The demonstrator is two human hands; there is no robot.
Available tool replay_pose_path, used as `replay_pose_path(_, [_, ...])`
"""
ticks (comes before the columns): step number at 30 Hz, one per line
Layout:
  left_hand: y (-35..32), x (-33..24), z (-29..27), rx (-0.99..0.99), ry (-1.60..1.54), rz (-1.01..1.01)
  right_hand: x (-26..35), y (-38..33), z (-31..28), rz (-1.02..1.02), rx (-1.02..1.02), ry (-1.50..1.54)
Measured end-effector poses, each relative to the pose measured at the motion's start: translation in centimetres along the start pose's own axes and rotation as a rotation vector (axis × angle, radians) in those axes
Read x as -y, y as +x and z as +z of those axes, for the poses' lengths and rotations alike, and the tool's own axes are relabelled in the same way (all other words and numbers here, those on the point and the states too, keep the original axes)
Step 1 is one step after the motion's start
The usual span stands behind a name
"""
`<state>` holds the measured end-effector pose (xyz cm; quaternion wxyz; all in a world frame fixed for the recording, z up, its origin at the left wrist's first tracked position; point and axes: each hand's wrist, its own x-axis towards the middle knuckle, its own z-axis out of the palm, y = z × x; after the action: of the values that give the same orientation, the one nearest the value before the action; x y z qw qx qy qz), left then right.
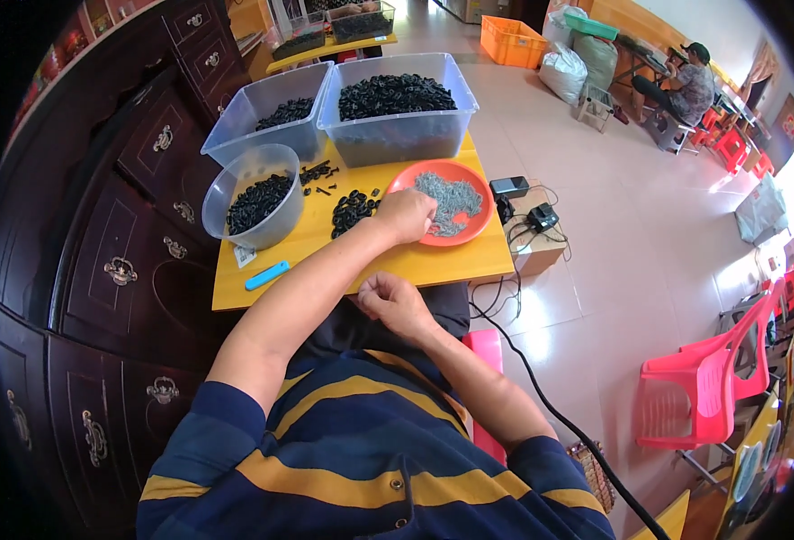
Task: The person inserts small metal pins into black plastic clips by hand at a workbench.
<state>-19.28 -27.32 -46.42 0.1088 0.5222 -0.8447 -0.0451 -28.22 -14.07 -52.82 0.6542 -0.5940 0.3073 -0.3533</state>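
My left hand (406, 216) reaches across to the orange-red plate (400, 180), its fingers closed at the left edge of a heap of small silvery metal pieces (455, 196). Whatever the fingertips pinch is too small to make out. At the table's front edge, above my lap, my right hand (395, 301) is curled with thumb and fingers together; its contents, if any, are hidden. Beside my left wrist lies a loose pile of small black oval parts (354, 212). A few black elongated pieces (318, 171) are scattered farther back.
On the yellow table (343, 264) stand a round clear tub (280, 225) and two rectangular clear bins (406, 135), holding black parts. A blue-handled tool (267, 275) lies front left. Dark drawers (118, 261) flank the left. A black cable (541, 387) runs along the right, near a pink chair (698, 387).
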Motion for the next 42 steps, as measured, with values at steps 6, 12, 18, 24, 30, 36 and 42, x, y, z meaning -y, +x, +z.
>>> replay_pose_path(6, [-0.1, 0.0, 0.2, -0.012, -0.101, -0.001, -0.3, 0.1, 0.0, 0.014, 0.001, 0.018])
replay_pose_path(12, [0.5, 0.0, 0.4, 0.040, -0.004, 0.014, -0.1, 0.2, 0.0, 0.039, 0.058, 0.015])
replay_pose_path(18, [0.3, 0.0, 0.1, 0.091, 0.143, 0.130, -0.9, 0.4, 0.0, -0.001, 0.005, -0.002])
replay_pose_path(24, [0.1, 0.5, -0.6, 0.124, 0.167, 0.131, -0.1, 0.2, 0.0, 0.028, 0.069, 0.002])
replay_pose_path(30, [-0.9, 0.6, -0.8, -0.081, -0.120, 0.067, -0.2, 0.3, -0.1, 0.013, 0.034, 0.132])
replay_pose_path(36, [-1.2, 0.7, -1.0, -0.082, -0.097, 0.051, -0.3, 0.5, 0.0, 0.020, 0.040, 0.132])
replay_pose_path(42, [-2.0, 0.7, -2.2, -0.097, -0.160, -0.026, 2.7, 0.1, -0.8, 0.128, -0.074, 0.332])
